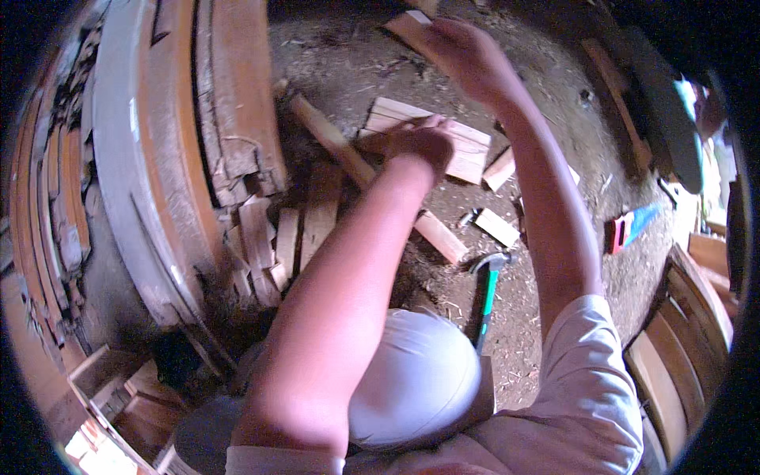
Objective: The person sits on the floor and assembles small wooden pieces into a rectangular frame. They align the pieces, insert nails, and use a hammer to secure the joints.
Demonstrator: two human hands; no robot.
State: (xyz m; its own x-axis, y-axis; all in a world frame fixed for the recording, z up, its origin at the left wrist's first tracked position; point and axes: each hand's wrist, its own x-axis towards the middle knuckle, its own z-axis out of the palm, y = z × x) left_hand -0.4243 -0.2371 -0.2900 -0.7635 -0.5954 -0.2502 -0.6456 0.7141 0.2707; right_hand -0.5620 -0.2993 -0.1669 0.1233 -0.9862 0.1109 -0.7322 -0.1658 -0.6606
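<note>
A pale slatted wooden board (pixel 467 150) lies on the dirt floor in front of me. My left hand (pixel 423 146) is on its near left part, fingers curled down against the wood and partly hidden by the hand's own back. Farther off, my right hand (pixel 465 59) is closed around a piece of wood (pixel 410 32), whose end sticks out to the left of the fingers. A claw hammer (pixel 488 297) with a green handle lies close to my knee, below small wood offcuts (pixel 497 227).
Long planks (pixel 237 87) are stacked on the left, with short offcuts (pixel 257 229) at their near end. A wooden batten (pixel 328 138) lies aslant beside the board. On the right are a handsaw (pixel 636 226) and a slatted wooden piece (pixel 673 348). An open wooden box (pixel 99 356) stands lower left.
</note>
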